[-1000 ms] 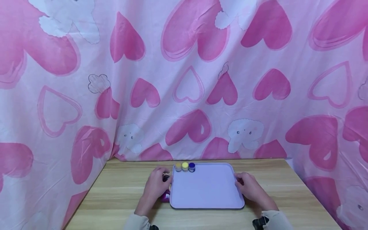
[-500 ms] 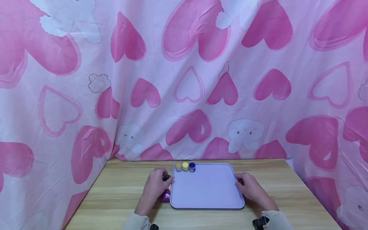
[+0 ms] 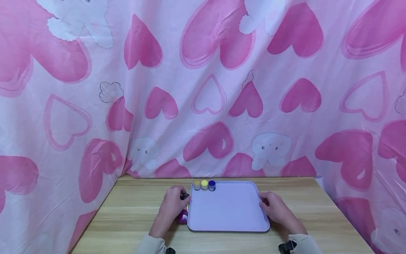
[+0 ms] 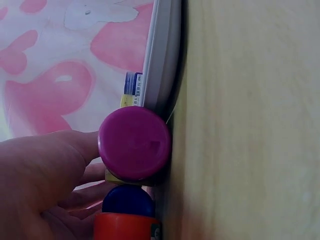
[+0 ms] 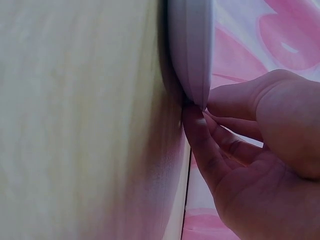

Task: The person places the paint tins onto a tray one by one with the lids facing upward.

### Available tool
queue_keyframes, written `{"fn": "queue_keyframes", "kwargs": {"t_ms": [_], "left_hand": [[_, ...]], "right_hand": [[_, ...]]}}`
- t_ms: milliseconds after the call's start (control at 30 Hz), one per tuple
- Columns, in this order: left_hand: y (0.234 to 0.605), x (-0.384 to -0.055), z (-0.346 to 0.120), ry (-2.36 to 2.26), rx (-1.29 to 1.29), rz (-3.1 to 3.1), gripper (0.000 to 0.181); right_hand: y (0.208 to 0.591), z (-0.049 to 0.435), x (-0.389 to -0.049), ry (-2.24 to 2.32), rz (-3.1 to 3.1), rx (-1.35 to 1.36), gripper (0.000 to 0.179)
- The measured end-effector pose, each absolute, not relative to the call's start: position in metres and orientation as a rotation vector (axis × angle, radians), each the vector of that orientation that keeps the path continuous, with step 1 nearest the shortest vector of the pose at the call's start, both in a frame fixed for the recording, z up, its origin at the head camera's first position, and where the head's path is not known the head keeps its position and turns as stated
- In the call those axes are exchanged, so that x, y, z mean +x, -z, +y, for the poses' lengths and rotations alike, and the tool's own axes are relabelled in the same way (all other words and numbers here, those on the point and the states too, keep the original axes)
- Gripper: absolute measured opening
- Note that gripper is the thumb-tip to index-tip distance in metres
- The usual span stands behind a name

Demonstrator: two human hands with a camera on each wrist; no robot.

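In the head view, my left hand is at the left rim of a lavender tray. Its thumb and forefinger curl round a small dark-lidded jar, mostly hidden by the hand. Just below it on the table is a purple jar, whose lid fills the middle of the left wrist view. Beside that lid, a dark blue lid and an orange-red lid show in front of the fingers. My right hand pinches the tray's right rim, a fingertip low under the edge.
Three small paint jars stand at the tray's far left corner: tan, yellow and dark blue. The wooden table surrounds the tray. A pink heart-patterned curtain hangs behind and at both sides.
The dark lid between my left thumb and forefinger has shifted slightly toward the tray. The tray and my right hand stay in place; the whole view tips very slightly.
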State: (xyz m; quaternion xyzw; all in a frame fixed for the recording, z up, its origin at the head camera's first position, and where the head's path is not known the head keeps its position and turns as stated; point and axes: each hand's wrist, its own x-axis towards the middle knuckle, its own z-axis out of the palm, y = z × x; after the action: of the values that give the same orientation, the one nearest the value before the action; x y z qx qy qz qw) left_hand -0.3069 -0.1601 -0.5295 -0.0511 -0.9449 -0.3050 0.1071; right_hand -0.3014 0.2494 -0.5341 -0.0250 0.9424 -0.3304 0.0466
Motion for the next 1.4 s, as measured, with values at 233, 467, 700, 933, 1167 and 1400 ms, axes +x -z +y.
{"fn": "queue_keyframes", "kwargs": {"t_ms": [233,467,700,933,1167,1400], "left_hand": [[0.528,-0.307,-0.162,0.877,-0.161,-2.734,0.025],[0.527,-0.307,-0.165,0.899,-0.199,-2.650,0.024],[0.525,-0.306,-0.163,0.947,-0.173,-2.639,0.021],[0.522,-0.306,-0.156,0.983,-0.186,-2.597,0.023],[0.520,-0.309,-0.148,1.029,-0.297,-2.538,0.022],[0.520,-0.312,-0.138,1.142,-0.321,-2.507,0.019]], "right_hand": [[0.535,0.250,-0.302,1.014,2.877,-0.084,0.048],[0.535,0.252,-0.302,0.999,2.889,-0.115,0.046],[0.534,0.251,-0.303,0.994,2.872,-0.120,0.046],[0.530,0.250,-0.303,0.972,2.860,-0.117,0.047],[0.528,0.250,-0.302,0.969,2.864,-0.125,0.042],[0.524,0.247,-0.301,0.960,2.868,-0.122,0.036]]}}
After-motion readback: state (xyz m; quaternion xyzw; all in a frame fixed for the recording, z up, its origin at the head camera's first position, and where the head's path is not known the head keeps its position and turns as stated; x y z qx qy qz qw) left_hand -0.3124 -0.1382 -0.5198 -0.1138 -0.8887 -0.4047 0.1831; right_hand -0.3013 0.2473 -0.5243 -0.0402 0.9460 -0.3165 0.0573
